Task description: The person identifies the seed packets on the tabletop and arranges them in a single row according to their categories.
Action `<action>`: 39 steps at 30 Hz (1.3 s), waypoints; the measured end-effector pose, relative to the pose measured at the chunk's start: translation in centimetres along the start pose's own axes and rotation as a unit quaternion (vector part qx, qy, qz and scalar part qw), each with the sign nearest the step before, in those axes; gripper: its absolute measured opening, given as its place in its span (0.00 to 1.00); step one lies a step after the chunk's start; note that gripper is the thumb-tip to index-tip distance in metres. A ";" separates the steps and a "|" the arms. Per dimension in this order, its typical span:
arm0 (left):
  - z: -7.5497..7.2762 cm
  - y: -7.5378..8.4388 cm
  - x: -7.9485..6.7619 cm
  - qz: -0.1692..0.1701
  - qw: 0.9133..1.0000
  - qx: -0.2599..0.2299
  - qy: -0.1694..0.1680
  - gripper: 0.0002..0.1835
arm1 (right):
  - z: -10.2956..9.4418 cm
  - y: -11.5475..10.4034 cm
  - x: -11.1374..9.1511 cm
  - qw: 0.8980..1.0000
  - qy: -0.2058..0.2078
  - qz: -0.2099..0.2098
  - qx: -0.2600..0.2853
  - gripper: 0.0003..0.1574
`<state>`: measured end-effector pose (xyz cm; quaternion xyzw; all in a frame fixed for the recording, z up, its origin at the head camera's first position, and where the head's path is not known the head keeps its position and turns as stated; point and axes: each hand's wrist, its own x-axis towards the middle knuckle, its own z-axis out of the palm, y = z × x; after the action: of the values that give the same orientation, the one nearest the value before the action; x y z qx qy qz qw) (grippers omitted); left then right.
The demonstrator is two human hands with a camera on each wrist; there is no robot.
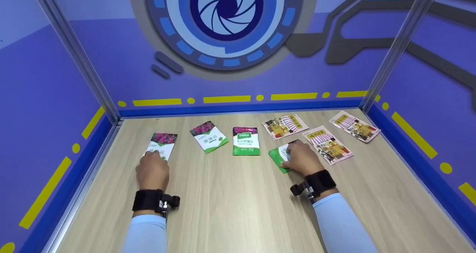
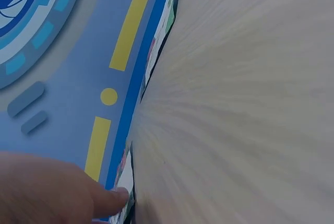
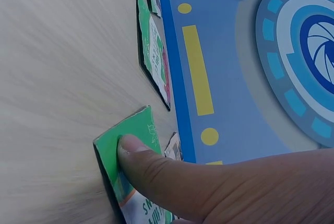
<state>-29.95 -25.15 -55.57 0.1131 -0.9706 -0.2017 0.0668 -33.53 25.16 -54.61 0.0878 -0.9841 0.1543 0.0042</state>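
Note:
At the far left of the table, my left hand (image 1: 152, 171) holds the lower part of a seed packet (image 1: 164, 138) with a purple-flower picture and a white panel. In the left wrist view, the thumb (image 2: 112, 199) lies at this packet's edge. My right hand (image 1: 304, 158) grips a green and white seed packet (image 1: 277, 157) right of the middle, its fingers over the far end. The right wrist view has the thumb (image 3: 136, 145) pressed on the packet's green end. The hand hides part of its printed face.
Two more flower seed packets, one tilted (image 1: 208, 137) and one straight (image 1: 246, 141), lie between the hands. Three pink packets with striped awnings lie at the right: one at the back (image 1: 285, 126), one beside my right hand (image 1: 328, 144), one near the corner (image 1: 355, 126). Blue panels (image 1: 230, 86) wall the table.

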 end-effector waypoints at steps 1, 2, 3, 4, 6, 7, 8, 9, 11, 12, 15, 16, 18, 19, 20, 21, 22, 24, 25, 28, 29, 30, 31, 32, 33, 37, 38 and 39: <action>0.0 0.1 0.0 0.001 1.000 -0.005 0.003 0.23 | 0.0 0.0 0.0 1.000 0.001 0.000 0.000 0.41; -0.1 0.3 0.1 0.001 1.000 -0.009 0.006 0.24 | 0.0 -0.1 -0.1 1.000 0.002 0.003 0.001 0.41; -0.1 0.4 0.1 0.001 1.000 -0.012 0.006 0.24 | 0.0 -0.1 -0.1 1.000 0.004 0.003 0.001 0.41; -0.2 0.5 0.1 0.001 1.000 -0.012 0.005 0.25 | 0.0 -0.2 -0.2 1.000 0.006 0.002 0.001 0.41; -0.3 0.8 0.1 -0.001 1.000 -0.009 -0.001 0.24 | -0.1 -0.3 -0.2 1.000 0.008 0.001 0.002 0.40; -0.3 0.9 0.1 -0.001 1.000 -0.005 -0.005 0.24 | 0.0 -0.3 -0.2 1.000 0.008 0.003 0.004 0.40; -0.3 0.9 0.0 -0.001 1.000 -0.003 -0.008 0.23 | 0.0 -0.3 -0.2 1.000 0.008 0.002 0.004 0.40; -0.3 1.0 0.0 -0.001 1.000 -0.001 -0.011 0.23 | 0.0 -0.3 -0.2 1.000 0.009 0.002 0.004 0.40; -0.3 1.0 -0.2 -0.001 1.000 0.003 -0.015 0.22 | 0.0 -0.3 -0.2 1.000 0.010 0.001 0.003 0.40; -0.2 1.0 -0.3 -0.001 1.000 0.006 -0.016 0.22 | 0.0 -0.3 -0.2 1.000 0.009 0.000 0.003 0.40; -0.1 0.9 -0.4 0.000 1.000 0.017 -0.022 0.20 | 0.1 -0.2 -0.2 1.000 0.007 0.002 0.002 0.40; -0.1 0.8 -0.5 0.000 0.999 0.023 -0.023 0.20 | 0.1 -0.2 -0.2 1.000 0.007 0.001 0.002 0.40; 0.0 0.7 -0.5 0.003 0.999 0.031 -0.023 0.19 | 0.1 -0.2 -0.2 1.000 0.007 0.001 0.000 0.40; 0.0 0.7 -0.5 0.005 0.999 0.033 -0.022 0.18 | 0.1 -0.2 -0.2 1.000 0.008 0.001 -0.001 0.40; 0.0 0.7 -0.5 0.008 0.999 0.034 -0.020 0.17 | 0.1 -0.2 -0.2 1.000 0.009 -0.001 -0.001 0.40; 0.1 0.7 -0.5 0.011 0.999 0.035 -0.017 0.17 | 0.1 -0.1 -0.2 1.000 0.010 -0.002 -0.002 0.40; 0.1 0.7 -0.4 0.013 0.999 0.035 -0.014 0.16 | 0.0 -0.1 -0.2 1.000 0.011 -0.003 -0.002 0.40; 0.1 0.7 -0.4 0.016 0.999 0.036 -0.008 0.15 | 0.0 -0.1 -0.2 1.000 0.012 -0.003 -0.001 0.40; 0.2 0.7 -0.4 0.017 0.999 0.037 -0.007 0.15 | 0.0 -0.1 -0.2 1.000 0.011 -0.002 0.000 0.40; 0.3 0.6 -0.3 0.018 0.999 0.036 -0.007 0.17 | 0.0 0.0 -0.2 1.000 0.009 -0.001 0.001 0.40; 0.4 0.6 -0.2 0.018 0.999 0.033 -0.008 0.17 | 0.0 0.0 -0.3 1.000 0.009 -0.001 0.003 0.40; 0.4 0.6 -0.2 0.016 0.999 0.029 -0.009 0.17 | 0.0 0.0 -0.3 1.000 0.008 -0.001 0.004 0.40; 0.5 0.6 -0.2 0.014 1.000 0.024 -0.012 0.18 | 0.0 0.0 -0.3 1.000 0.008 -0.001 0.004 0.40; 0.5 0.7 -0.2 0.011 1.000 0.018 -0.014 0.19 | 0.0 0.0 -0.3 1.000 0.009 -0.003 0.004 0.39; 0.5 0.7 -0.2 0.007 1.000 0.013 -0.015 0.19 | -0.1 -0.1 -0.3 1.000 0.010 -0.004 0.003 0.39; 0.4 1.1 -0.3 -0.023 0.999 -0.004 -0.023 0.22 | -0.1 -0.2 -0.3 1.000 0.009 -0.004 0.000 0.40; 0.3 1.2 -0.3 -0.029 0.999 -0.006 -0.024 0.23 | -0.1 -0.2 -0.3 1.000 0.007 -0.002 0.000 0.40; 0.2 1.3 -0.3 -0.033 0.999 -0.007 -0.026 0.24 | -0.1 -0.2 -0.3 1.000 0.005 -0.001 0.001 0.40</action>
<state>-29.95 -23.82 -55.24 0.1398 -0.9662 -0.2135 0.0359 -33.21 25.00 -54.48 0.0880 -0.9838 0.1560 0.0091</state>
